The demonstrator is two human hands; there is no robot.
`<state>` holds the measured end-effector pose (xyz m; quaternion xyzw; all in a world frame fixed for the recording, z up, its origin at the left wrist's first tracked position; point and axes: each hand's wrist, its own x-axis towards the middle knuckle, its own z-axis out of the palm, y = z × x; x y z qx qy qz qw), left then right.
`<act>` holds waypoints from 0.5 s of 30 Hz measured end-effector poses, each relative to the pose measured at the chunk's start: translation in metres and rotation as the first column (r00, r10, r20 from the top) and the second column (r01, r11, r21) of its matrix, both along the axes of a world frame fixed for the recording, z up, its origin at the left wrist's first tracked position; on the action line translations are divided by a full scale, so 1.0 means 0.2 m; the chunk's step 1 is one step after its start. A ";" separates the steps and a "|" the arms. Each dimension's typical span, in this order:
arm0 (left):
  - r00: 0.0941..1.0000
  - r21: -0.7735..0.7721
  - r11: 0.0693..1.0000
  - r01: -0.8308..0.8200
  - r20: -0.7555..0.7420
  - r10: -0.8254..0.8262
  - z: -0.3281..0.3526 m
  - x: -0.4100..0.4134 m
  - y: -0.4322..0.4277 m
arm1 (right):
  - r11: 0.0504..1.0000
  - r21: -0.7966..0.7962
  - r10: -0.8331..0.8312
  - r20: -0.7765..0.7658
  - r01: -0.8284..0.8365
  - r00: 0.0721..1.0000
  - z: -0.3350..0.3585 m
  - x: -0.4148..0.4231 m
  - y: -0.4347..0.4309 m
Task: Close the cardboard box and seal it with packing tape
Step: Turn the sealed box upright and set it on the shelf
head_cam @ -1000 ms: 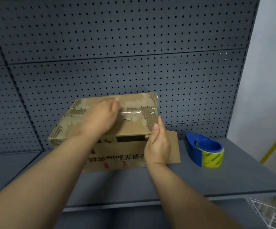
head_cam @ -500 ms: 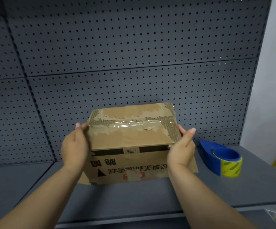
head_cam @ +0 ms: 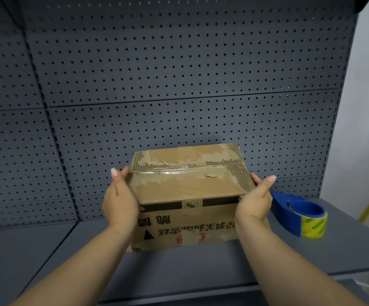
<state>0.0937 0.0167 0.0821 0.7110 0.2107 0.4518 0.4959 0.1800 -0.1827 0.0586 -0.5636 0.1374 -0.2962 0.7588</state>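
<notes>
Head view, box: the cardboard box stands on the grey shelf, at its back edge against the pegboard, front face square to the camera.
Head view, left hand: the left hand lies flat on the box's left side, fingers straight and close together, thumb raised at the top edge, pinching nothing.
Head view, right hand: the right hand mirrors it on the right side, with straight fingers along the top edge and the thumb clear.
Head view, tape: the packing tape sits untouched in its blue dispenser toward the shelf's right edge, just beside the right hand.
Just changed: a second ago the left hand lay on the lid, the right worked at the front flap, and the box sat at an angle. Both hands have since moved to the sides and squared it up.
Meaning: closing looks about finished, while fresh sealing has not begun. One hand probably has to free itself for the dispenser.
Hard to tell: only wrinkled old tape crosses the top seam. The dark band under the lid's front edge may be a gap or print.
Hidden: most of each hand's fingers, both box sides, and the flap seen earlier at the right.
</notes>
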 end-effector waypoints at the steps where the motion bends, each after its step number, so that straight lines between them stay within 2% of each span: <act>1: 0.999 -0.044 0.998 0.037 0.031 -0.035 0.00 -0.01 0.01 | 0.996 0.057 0.064 -0.007 -0.064 0.998 0.00 -0.01 -0.02; 4: 0.987 -0.138 0.979 0.150 0.080 -0.140 0.01 -0.07 0.01 | 0.916 0.206 0.357 -0.036 -0.343 0.933 0.00 -0.07 -0.11; 6: 0.978 -0.159 0.967 0.198 0.094 -0.185 0.00 -0.12 0.01 | 0.857 0.203 0.496 -0.082 -0.473 0.864 0.02 -0.10 -0.21; 8: 0.974 -0.142 0.965 0.220 0.083 -0.210 -0.01 -0.18 0.00 | 0.864 0.080 0.502 -0.188 -0.496 0.844 0.06 -0.11 -0.30; 10: 0.973 -0.127 0.965 0.228 0.059 -0.223 -0.04 -0.22 0.03 | 0.884 -0.112 0.414 -0.266 -0.454 0.871 0.13 -0.08 -0.37; 12: 0.972 -0.117 0.966 0.232 0.006 -0.233 -0.06 -0.25 0.06 | 0.852 -0.212 0.435 -0.225 -0.479 0.872 0.21 -0.06 -0.41; 15: 0.964 -0.148 0.959 0.242 -0.073 -0.255 -0.02 -0.28 0.10 | 0.803 -0.257 0.500 -0.200 -0.538 0.843 0.31 -0.04 -0.40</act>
